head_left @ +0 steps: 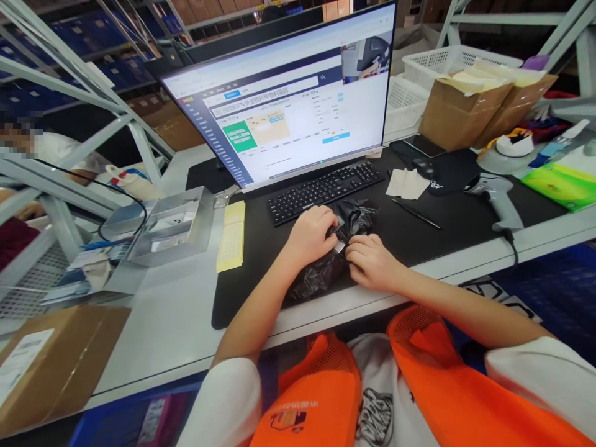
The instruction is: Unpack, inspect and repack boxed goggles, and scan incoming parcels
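Note:
A crumpled black plastic bag (317, 277) lies on the black desk mat (254, 282) in front of the keyboard. My left hand (313, 234) is closed on the bag's upper left side, its fingers curled into the plastic. From the right, my right hand (372, 261) pinches the bag near its middle. Between the two hands a small whitish piece (339, 246) shows against the black plastic; I cannot make out what it is. The bag's contents are hidden.
Behind the bag stand a keyboard (326, 191) and a large monitor (288, 112). A barcode scanner (500, 202), a pen (416, 213) and a paper scrap (407, 184) lie to the right. Yellow slips (231, 239), a grey tray (174, 233) and a cardboard box (60, 366) sit left.

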### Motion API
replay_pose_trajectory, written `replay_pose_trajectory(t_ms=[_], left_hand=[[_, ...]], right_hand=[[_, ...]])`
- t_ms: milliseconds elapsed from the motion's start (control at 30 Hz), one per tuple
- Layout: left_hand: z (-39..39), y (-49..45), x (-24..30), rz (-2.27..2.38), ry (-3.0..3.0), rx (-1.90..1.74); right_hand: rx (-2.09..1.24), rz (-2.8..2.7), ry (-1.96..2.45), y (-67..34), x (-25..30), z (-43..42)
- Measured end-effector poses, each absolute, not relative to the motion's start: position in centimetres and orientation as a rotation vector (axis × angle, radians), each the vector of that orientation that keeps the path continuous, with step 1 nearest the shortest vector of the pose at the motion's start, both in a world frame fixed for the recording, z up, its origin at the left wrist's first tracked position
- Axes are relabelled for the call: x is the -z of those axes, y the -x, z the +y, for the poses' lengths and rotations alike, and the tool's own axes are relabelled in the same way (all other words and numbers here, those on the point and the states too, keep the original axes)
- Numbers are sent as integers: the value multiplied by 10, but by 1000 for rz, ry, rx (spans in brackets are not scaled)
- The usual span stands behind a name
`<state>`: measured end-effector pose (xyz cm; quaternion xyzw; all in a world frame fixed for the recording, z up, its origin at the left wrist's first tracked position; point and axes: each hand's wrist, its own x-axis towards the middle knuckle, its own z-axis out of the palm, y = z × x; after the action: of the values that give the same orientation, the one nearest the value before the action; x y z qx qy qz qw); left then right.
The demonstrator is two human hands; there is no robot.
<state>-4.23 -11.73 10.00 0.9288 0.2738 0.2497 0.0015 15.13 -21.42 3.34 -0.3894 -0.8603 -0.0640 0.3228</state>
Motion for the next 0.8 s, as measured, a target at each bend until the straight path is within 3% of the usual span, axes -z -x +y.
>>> replay_pose_trajectory(t_ms=[100, 200, 433, 633, 800], left_hand=[[-124, 50, -109, 502, -2743, -654], [-129, 57, -115, 500, -2710, -409], [-143, 59, -118, 418, -3152, -113], [-132, 76, -120, -79, -3354, -269], [-108, 130, -121, 27, -3368, -527]], right_hand=[[201, -2243, 1230, -139, -37, -221], [256, -2282, 1297, -135, -40, -220], [280, -2371, 822, -156, -43, -206], [252, -2455, 699, -173, -57, -206], [215, -2412, 824, -216, -58, -204]])
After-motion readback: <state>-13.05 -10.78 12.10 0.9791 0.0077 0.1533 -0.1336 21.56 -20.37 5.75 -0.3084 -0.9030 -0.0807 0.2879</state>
